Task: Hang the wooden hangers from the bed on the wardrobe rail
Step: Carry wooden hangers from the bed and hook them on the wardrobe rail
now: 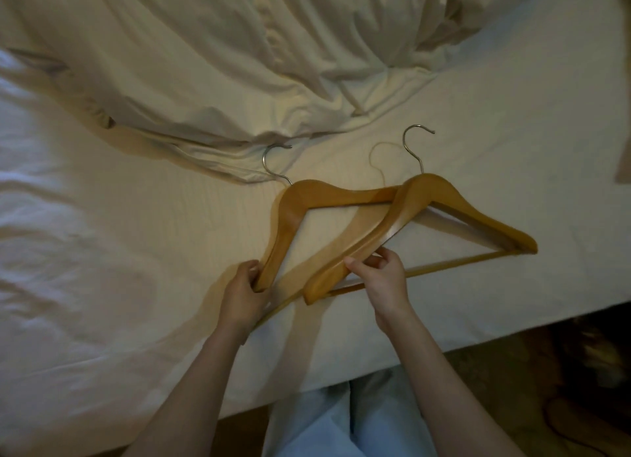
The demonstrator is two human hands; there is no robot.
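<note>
Over the near edge of the bed (512,91), head view: two wooden hangers lie overlapping on the white sheet, w/ rumpled bedding (211,63) bunched beyond them. L hanger (290,217) has its metal hook (273,162) pointing toward the bedding; its right arm passes under the peak of the R hanger (454,205), whose hook (415,145) points the same way. L hand (244,287) is clasped round the lower end of the L hanger's left arm, thumb on top. R hand (382,275) pinches the lower left arm of the R hanger betw. thumb and fingers (355,262), just above its crossbar (444,267). Whether either hanger is lifted off the sheet cannot be told (motion blur). Both forearms reach in from the bottom edge; pale trousers (345,419) show below, at the mattress side
</note>
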